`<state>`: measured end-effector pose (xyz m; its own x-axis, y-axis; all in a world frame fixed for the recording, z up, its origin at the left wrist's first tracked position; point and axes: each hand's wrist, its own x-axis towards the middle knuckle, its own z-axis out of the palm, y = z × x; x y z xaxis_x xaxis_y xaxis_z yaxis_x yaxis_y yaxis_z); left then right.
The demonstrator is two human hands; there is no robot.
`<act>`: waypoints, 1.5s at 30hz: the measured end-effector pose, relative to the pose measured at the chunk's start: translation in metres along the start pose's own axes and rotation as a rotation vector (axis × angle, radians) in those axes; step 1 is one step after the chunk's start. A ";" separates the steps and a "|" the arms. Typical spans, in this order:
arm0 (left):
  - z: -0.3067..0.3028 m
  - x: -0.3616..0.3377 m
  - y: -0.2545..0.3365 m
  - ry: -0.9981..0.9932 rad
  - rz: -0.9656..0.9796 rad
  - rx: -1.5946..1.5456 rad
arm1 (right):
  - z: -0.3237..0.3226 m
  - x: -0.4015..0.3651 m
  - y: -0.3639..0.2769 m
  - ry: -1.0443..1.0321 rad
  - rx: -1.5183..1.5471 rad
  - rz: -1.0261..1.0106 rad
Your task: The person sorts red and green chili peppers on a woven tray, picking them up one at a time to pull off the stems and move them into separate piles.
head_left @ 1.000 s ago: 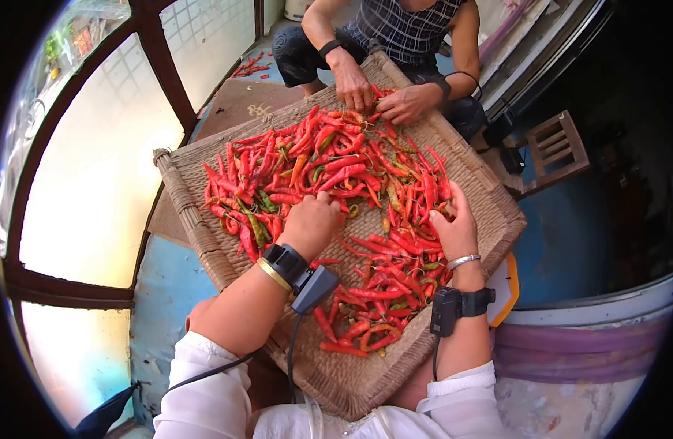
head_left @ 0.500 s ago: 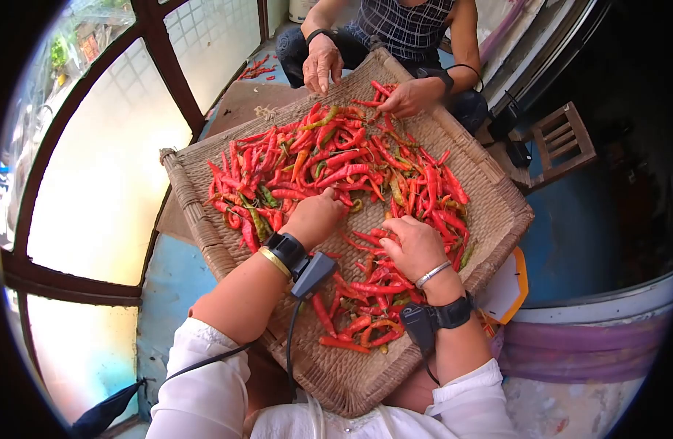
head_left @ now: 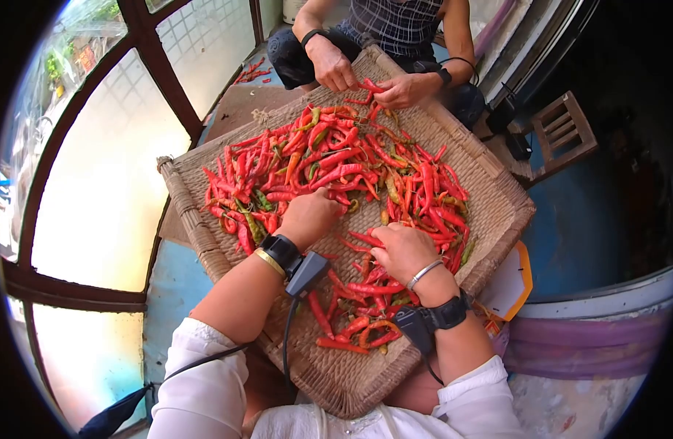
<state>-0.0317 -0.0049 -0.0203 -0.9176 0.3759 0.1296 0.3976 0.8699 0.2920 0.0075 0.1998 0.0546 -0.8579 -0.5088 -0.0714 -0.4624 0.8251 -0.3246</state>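
Observation:
A square woven tray [head_left: 490,172] holds a large heap of red chili peppers [head_left: 336,157], with a few green and orange ones among them. A smaller group of peppers [head_left: 373,289] lies nearer to me. My left hand [head_left: 312,217] is at the near edge of the large heap, fingertips hidden among the peppers. To its right my right hand [head_left: 404,252] is closed, thumb and fingers together above the peppers; what it pinches, if anything, is too small to make out. Each wrist wears a black strapped device.
Across the tray sits another person, whose two hands [head_left: 402,89] hold a red pepper over its far edge. A wooden stool [head_left: 565,132] stands at the right, framed windows [head_left: 95,183] at the left. Some peppers [head_left: 252,72] lie beyond the tray's far left side.
The other person's hands have come together around a red pepper. My right hand has moved slightly left and its fingers have drawn in. My left hand has barely moved.

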 end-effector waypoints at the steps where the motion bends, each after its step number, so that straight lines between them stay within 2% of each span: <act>1: 0.003 0.000 0.000 0.000 0.000 0.000 | -0.001 0.001 -0.001 -0.010 -0.010 0.007; 6: -0.008 -0.005 0.024 -0.294 0.050 -0.225 | 0.000 0.004 0.000 -0.039 -0.048 -0.015; 9: -0.021 -0.008 0.036 -0.269 0.148 -0.375 | -0.001 0.007 -0.002 -0.064 -0.032 0.057; 12: -0.036 -0.009 0.039 -0.322 0.214 -0.441 | 0.008 0.010 0.006 -0.065 -0.001 -0.019; 14: -0.047 -0.009 0.037 -0.294 0.213 -0.637 | 0.018 0.014 0.011 -0.106 0.095 -0.067; 15: -0.051 -0.009 0.034 -0.256 0.177 -0.717 | 0.015 0.013 0.010 -0.104 0.099 -0.067; 16: -0.050 -0.009 0.033 -0.187 0.026 -0.929 | 0.007 0.013 0.011 -0.079 0.148 -0.003; 18: -0.051 -0.001 0.019 -0.013 -0.103 -0.847 | -0.007 0.015 0.024 0.019 0.196 0.079; 19: -0.059 0.003 0.017 -0.085 -0.258 -0.810 | -0.011 0.015 0.036 0.114 0.273 0.133; 20: -0.056 0.003 0.013 -0.083 -0.255 -0.806 | -0.008 0.014 0.053 0.340 0.278 0.128; 22: -0.033 0.002 -0.003 -0.091 -0.166 -0.241 | -0.031 0.009 0.047 0.473 0.231 0.351; 23: -0.017 0.001 -0.011 -0.100 -0.072 -0.190 | -0.035 0.008 0.045 0.478 0.232 0.348; 24: -0.017 -0.004 -0.005 -0.054 -0.027 -0.221 | -0.037 0.006 0.044 0.472 0.207 0.351; 26: -0.019 -0.003 0.006 -0.177 -0.109 -0.088 | -0.036 0.002 0.041 0.470 0.189 0.360; 27: -0.018 -0.003 0.007 -0.180 -0.106 -0.082 | -0.035 0.001 0.037 0.396 0.150 0.316; 29: -0.016 -0.002 0.008 -0.166 -0.146 -0.001 | -0.031 0.001 0.028 0.299 0.078 0.238; 34: -0.003 0.000 0.002 -0.103 -0.140 0.053 | -0.017 0.003 0.019 0.279 0.072 0.139; 37: 0.005 0.001 -0.010 0.005 -0.073 -0.158 | -0.012 0.003 0.014 0.222 0.071 0.144; 38: 0.009 0.000 -0.010 0.007 -0.063 -0.154 | -0.010 0.003 0.013 0.232 0.070 0.149; 40: -0.002 0.002 0.003 -0.020 -0.117 -0.475 | -0.008 0.004 0.013 0.146 0.073 0.141; 41: -0.008 0.002 0.010 -0.001 -0.128 -0.525 | -0.009 0.005 0.012 0.062 0.056 0.153; 42: -0.011 0.003 0.015 0.002 -0.122 -0.522 | -0.009 0.005 0.012 0.069 0.055 0.155; 45: -0.026 0.001 0.030 -0.036 -0.108 -0.849 | -0.001 0.006 0.011 0.040 0.100 0.023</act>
<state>-0.0204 0.0130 0.0130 -0.9442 0.3276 0.0344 0.1626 0.3728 0.9136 -0.0029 0.2065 0.0516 -0.8775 -0.4777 -0.0429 -0.4191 0.8071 -0.4159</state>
